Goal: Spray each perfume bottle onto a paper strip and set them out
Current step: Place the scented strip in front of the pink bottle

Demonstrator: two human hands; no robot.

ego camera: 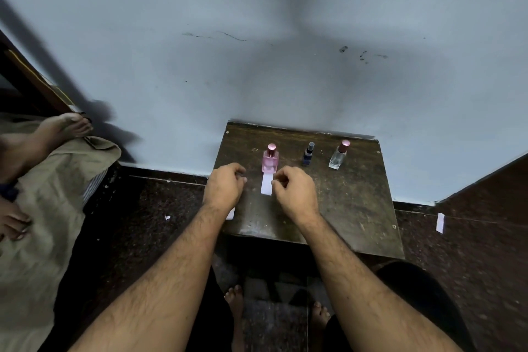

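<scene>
Three perfume bottles stand in a row at the back of a small dark wooden table (357,208): a pink bottle (270,159), a small dark blue bottle (308,154) and a clear bottle with a rose cap (339,155). A white paper strip (267,184) lies flat just in front of the pink bottle. My left hand (225,186) hovers left of the strip, fingers curled and holding nothing I can see. My right hand (295,193) sits right of the strip, its curled fingertips at the strip's right edge. Another white strip (230,213) peeks out under my left wrist.
A pale blue wall rises right behind the table. A stray paper strip (440,223) and a scrap (167,218) lie on the dark floor. Another person's bare feet (43,134) rest on a beige sheet at left. My own feet (235,298) are below the table.
</scene>
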